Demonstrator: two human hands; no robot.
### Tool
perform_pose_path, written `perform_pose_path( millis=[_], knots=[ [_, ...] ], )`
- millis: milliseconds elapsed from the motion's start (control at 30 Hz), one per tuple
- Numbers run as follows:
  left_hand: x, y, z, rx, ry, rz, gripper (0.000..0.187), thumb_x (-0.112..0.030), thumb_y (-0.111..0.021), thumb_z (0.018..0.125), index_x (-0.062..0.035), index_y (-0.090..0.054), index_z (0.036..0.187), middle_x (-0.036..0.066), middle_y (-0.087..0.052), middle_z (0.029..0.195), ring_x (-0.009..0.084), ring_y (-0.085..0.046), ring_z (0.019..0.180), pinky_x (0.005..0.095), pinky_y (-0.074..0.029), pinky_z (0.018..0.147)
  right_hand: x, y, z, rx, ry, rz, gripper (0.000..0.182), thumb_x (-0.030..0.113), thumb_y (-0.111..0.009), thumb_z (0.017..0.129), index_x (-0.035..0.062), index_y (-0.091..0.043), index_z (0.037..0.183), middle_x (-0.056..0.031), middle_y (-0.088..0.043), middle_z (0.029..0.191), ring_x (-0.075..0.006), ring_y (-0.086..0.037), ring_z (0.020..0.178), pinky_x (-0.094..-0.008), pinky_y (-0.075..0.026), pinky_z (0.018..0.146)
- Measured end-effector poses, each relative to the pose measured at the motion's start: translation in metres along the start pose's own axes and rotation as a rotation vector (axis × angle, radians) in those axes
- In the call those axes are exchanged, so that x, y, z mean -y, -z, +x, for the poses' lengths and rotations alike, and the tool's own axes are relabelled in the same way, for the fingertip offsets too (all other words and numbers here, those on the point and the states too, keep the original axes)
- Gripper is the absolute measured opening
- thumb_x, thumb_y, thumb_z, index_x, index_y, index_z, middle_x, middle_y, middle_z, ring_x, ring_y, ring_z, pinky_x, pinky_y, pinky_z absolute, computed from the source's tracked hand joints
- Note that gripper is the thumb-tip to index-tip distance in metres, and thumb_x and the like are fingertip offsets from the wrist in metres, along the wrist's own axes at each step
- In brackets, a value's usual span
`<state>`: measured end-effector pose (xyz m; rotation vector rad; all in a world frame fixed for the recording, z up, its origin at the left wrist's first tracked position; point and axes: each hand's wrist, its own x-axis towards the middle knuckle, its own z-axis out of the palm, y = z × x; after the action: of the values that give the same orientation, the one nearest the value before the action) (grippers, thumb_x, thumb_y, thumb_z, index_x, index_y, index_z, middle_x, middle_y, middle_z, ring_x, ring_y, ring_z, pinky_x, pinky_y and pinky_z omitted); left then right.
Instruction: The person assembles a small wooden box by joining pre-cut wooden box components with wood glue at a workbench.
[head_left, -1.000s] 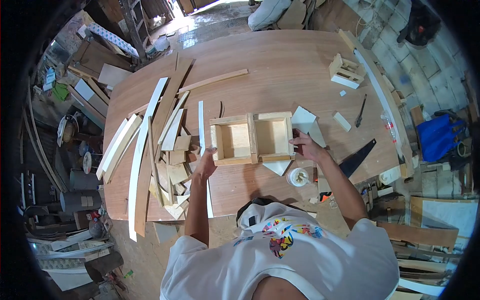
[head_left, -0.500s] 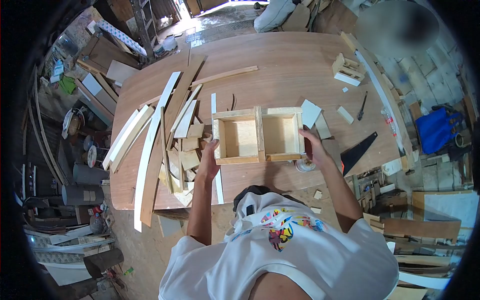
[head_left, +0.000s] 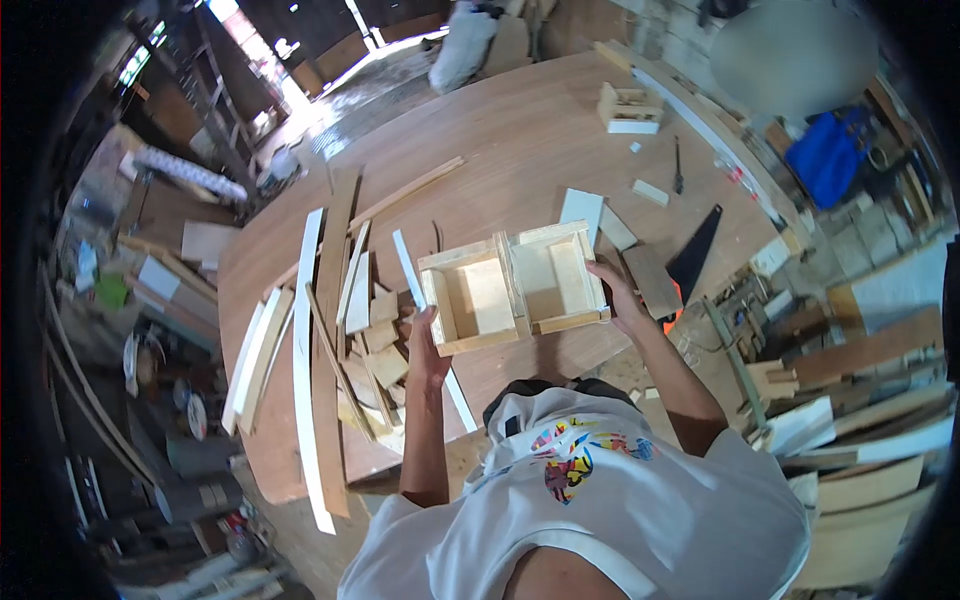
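Observation:
A shallow wooden box with two compartments and a divider is held up in front of me above the table, slightly tilted. On its left end my left hand is closed, thumb over the edge. The opposite end is gripped by my right hand. Both compartments face up toward me and show bare pale bottoms. Left of the box lie small wood offcuts. To the right, close to my right hand, are a white board piece and a handsaw with an orange-red handle.
Long wood strips cover the left side of the table. A small wooden crate stands at the far right, near a dark slim tool. A blue bag and stacked boards are beyond the right edge.
The view has turned, so the table and its contents appear rotated. The box stays in both hands and now looks tilted, its right end higher in view.

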<state>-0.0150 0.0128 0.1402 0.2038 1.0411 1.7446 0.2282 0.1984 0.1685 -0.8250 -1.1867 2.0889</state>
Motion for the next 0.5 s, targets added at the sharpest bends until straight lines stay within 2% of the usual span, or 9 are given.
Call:
perform_pose_path(
  millis=[133,200,267,500],
  knots=[
    [0.003,-0.018,0.005,0.093,0.065,-0.025,0.043,-0.037,-0.046,0.086,-0.0069,-0.052,0.116,0.006,-0.059,0.109,0.0211,-0.057,0.099,0.0358,-0.045,0.086,0.006,0.014,-0.021,-0.086,-0.005,-0.041,0.050,0.033,-0.055,0.085,0.0003,-0.045,0.121,-0.0097,-0.054,0.112,-0.0156,-0.052,0.105,-0.0302,-0.042,0.089],
    [0.005,-0.026,0.011,0.057,0.105,0.019,0.043,-0.037,-0.046,0.087,-0.0059,-0.051,0.116,0.007,-0.058,0.110,0.0210,-0.057,0.099,0.0359,-0.045,0.087,0.012,0.017,-0.030,-0.121,0.024,-0.018,0.050,0.033,-0.055,0.085,0.0002,-0.045,0.120,-0.0097,-0.054,0.112,-0.0160,-0.053,0.104,-0.0303,-0.042,0.089],
    [0.010,-0.033,0.024,0.180,0.108,0.039,0.045,-0.038,-0.047,0.086,-0.0053,-0.050,0.117,0.008,-0.058,0.111,0.0210,-0.056,0.101,0.0366,-0.044,0.089,0.017,0.024,-0.036,-0.152,0.052,-0.001,0.049,0.033,-0.055,0.085,0.0001,-0.045,0.120,-0.0097,-0.054,0.112,-0.0164,-0.053,0.103,-0.0305,-0.042,0.089],
    [0.024,-0.082,0.053,0.275,0.215,0.051,0.048,-0.040,-0.049,0.085,-0.0060,-0.048,0.120,0.008,-0.057,0.112,0.0223,-0.059,0.097,0.0360,-0.051,0.082,0.035,0.060,-0.046,-0.308,0.101,-0.001,0.047,0.034,-0.055,0.084,-0.0008,-0.047,0.115,-0.0101,-0.055,0.107,-0.0177,-0.055,0.100,-0.0302,-0.043,0.087]
  ],
)
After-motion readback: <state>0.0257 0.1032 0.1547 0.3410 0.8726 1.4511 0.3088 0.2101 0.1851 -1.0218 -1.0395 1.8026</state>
